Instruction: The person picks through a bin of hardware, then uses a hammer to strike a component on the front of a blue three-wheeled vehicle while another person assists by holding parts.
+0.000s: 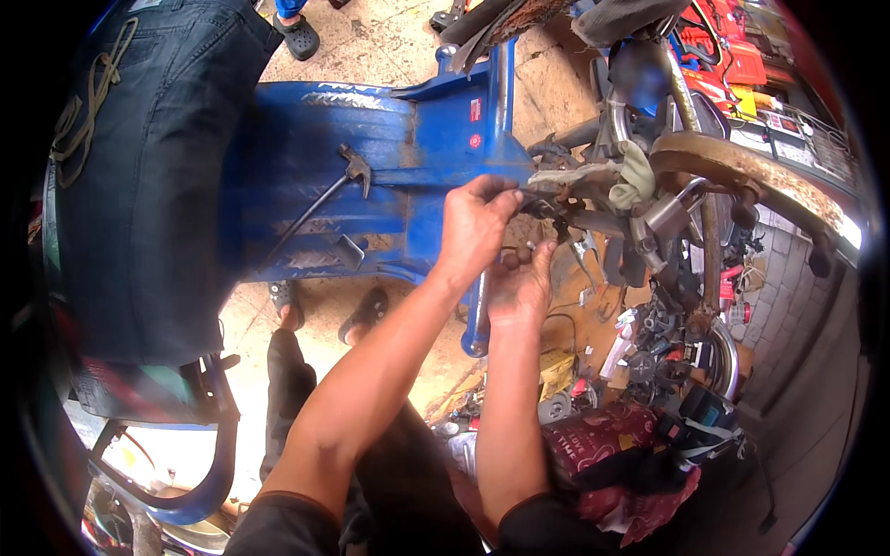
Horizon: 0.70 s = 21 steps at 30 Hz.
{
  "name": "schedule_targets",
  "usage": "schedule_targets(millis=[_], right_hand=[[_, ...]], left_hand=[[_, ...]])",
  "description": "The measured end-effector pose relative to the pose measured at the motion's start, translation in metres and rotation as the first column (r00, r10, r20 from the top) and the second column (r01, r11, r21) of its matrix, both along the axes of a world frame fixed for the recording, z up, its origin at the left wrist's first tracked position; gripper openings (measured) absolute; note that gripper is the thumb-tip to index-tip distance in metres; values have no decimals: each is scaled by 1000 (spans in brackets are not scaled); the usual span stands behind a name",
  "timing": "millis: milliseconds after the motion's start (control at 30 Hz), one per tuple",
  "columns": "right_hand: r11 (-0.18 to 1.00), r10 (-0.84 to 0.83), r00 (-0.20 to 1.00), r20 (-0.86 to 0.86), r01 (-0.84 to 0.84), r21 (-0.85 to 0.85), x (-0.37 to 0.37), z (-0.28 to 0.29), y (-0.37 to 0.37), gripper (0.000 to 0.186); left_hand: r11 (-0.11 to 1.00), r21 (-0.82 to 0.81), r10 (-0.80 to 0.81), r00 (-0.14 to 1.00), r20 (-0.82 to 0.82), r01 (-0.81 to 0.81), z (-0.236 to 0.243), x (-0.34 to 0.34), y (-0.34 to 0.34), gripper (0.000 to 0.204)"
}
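My left hand (475, 227) reaches to the dark, worn parts (549, 206) at the front end of a blue vehicle floor panel (324, 130). Its thumb and fingers are pinched together there, and what lies between them is too small to name. Just below and to the right, my right hand (521, 289) has its fingers curled and its thumb raised; a small pale spot shows near the fingertips, but I cannot make out what it is. A claw hammer (355, 169) rests on the panel, its handle slanting toward the seat. Near it lies a small flat metal piece (349, 252).
A dark padded seat (148, 195) is on the left. To the right stand a padlock-shaped metal part (669, 215) and a rusty curved bar (742, 167). Loose parts (658, 357) and a dark red printed cloth (603, 440) crowd the lower right. A person's foot in a clog (298, 37) shows at top.
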State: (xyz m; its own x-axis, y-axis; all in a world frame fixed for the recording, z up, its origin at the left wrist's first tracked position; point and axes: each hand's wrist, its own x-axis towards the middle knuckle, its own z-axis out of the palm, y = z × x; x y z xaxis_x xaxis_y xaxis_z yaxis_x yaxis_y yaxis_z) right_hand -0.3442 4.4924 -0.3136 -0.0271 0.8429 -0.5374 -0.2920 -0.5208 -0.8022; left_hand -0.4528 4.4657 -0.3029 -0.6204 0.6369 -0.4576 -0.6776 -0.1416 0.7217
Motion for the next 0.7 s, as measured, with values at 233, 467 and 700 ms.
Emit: schedule_targets(millis=[233, 467, 700], right_hand=[[991, 74, 997, 21, -71, -109, 31, -5, -1, 36], [981, 170, 984, 55, -163, -106, 46, -10, 6, 33], [955, 290, 957, -24, -291, -59, 43, -1, 2, 37]], left_hand=[[994, 106, 23, 997, -75, -15, -28, 4, 61, 19], [998, 59, -15, 990, -138, 24, -25, 9, 66, 18], [997, 77, 15, 980, -197, 0, -23, 11, 70, 17]])
